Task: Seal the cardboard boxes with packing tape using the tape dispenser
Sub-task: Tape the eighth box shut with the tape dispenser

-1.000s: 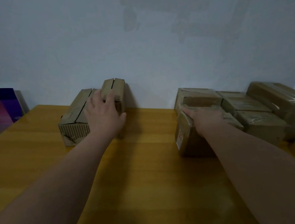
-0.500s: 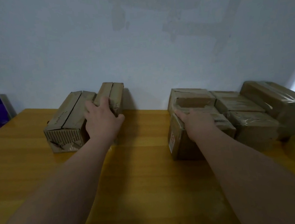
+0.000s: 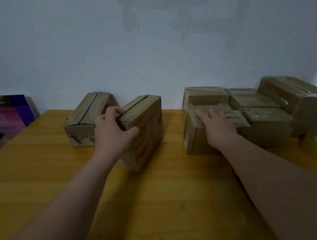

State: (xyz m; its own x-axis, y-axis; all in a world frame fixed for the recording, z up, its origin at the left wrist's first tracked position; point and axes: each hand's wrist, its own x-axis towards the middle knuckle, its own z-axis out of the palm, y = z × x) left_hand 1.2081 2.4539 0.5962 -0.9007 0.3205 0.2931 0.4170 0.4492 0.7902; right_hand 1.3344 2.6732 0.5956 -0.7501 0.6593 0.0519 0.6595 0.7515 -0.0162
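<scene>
Taped boxes (image 3: pixel 262 107), right: apparently sealed; right hand (image 3: pixel 217 126) atop, fingers straight. Unsealed boxes (image 3: pixel 85 116), left: two remaining; left hand (image 3: pixel 113 133) fingers clamp nearer box (image 3: pixel 148 125).

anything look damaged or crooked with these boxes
Yes. The far-left box has a torn near end: its outer paper is ripped away, so the ribbed core shows. The next box, gripped by the left hand, sits at an angle, out of line with it, its top seam untaped.

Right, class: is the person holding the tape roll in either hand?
No: the left hand grips a cardboard box, the right hand rests on a taped box, and the yellow tape roll lies untouched on the table.
</scene>
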